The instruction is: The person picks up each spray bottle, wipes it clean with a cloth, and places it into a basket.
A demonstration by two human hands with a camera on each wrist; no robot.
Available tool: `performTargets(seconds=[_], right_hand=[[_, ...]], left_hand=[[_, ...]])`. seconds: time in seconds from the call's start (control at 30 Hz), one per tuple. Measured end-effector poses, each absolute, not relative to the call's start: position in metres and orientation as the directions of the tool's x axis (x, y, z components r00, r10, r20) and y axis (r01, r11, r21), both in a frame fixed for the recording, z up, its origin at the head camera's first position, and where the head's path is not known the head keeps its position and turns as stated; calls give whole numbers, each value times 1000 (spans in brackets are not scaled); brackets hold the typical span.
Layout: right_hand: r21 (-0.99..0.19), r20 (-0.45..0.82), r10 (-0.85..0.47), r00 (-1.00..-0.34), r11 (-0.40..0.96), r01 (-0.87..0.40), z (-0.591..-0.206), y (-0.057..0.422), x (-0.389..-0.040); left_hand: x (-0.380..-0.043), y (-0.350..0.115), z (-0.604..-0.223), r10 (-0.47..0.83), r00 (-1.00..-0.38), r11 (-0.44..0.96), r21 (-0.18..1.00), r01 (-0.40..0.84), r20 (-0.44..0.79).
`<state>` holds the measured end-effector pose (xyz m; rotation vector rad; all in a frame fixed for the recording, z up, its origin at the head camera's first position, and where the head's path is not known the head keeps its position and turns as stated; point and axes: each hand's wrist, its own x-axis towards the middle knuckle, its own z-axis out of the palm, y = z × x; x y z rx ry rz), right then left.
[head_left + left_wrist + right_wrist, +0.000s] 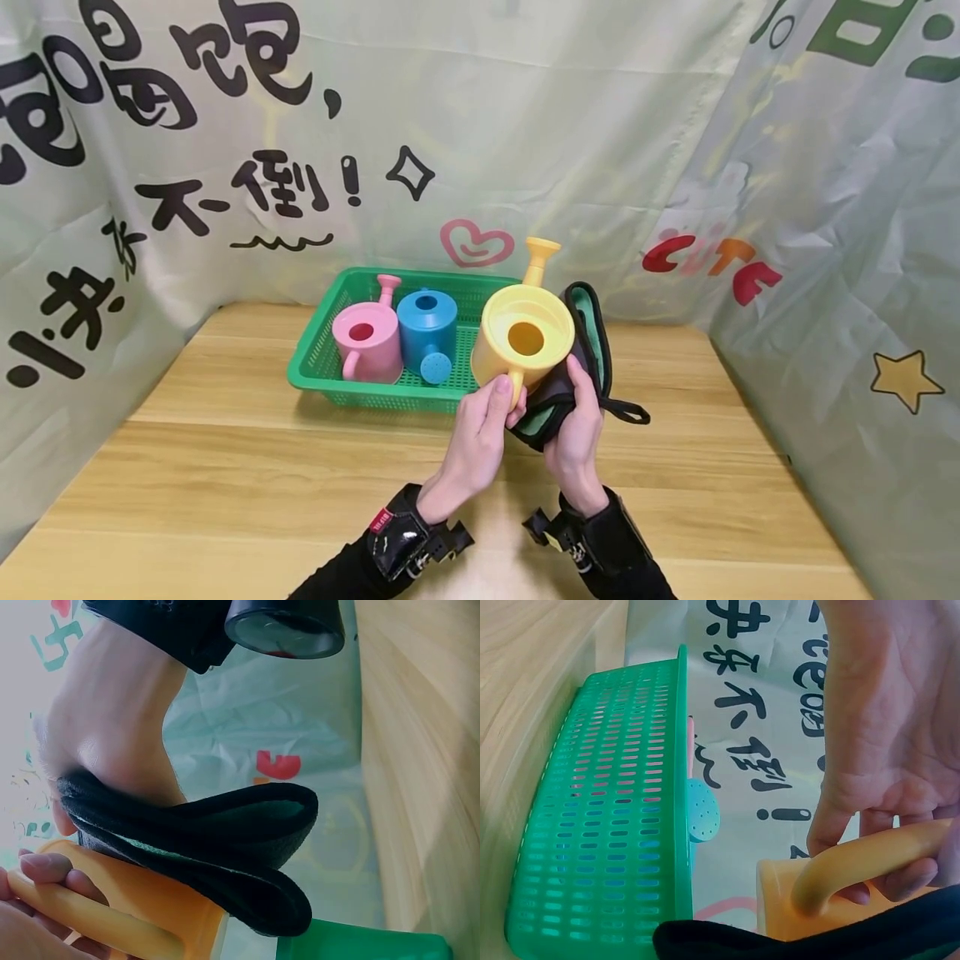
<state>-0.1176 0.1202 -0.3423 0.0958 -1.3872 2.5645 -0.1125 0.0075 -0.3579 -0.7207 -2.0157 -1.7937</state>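
Above the right part of a green basket (pixel 311 358), a yellow toy watering can (pixel 491 354) is held up with its spout away from me. My left hand (pixel 468 450) grips its handle, fingers wrapped round it in the right wrist view. Against the can's right side, my right hand (pixel 576 433) holds a folded dark cloth (pixel 217 832) with thick black edging, green inner faces and a hanging loop (pixel 626 411). Part of the cloth is hidden behind the can and fingers.
Inside the basket, a pink watering can (pixel 382 358) stands at the left beside a blue one (pixel 426 329). The basket sits on a wooden table (pixel 247 475), near its back edge. A printed fabric curtain (pixel 585 125) encloses the back and sides.
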Motion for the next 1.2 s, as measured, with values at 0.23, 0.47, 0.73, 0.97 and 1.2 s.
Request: performTargets(seconds=[0.23, 0.47, 0.73, 0.97, 1.2], right_hand=[[-805, 207, 197, -958, -522, -281, -345, 115, -116], [-797, 193, 199, -961, -540, -271, -347, 113, -113], [-814, 161, 212, -964, -524, -251, -344, 113, -112], [-812, 190, 190, -963, -520, -263, -341, 118, -114], [-800, 209, 196, -958, -529, -283, -337, 123, -117]], left_hand=[[-111, 9, -357, 151, -816, 118, 809, 576, 558], [-108, 14, -362, 172, -788, 209, 759, 616, 592], [-107, 18, -367, 187, -766, 296, 708, 641, 615], [-106, 17, -365, 181, -760, 288, 706, 647, 624], [-105, 16, -362, 187, -767, 268, 720, 641, 614]])
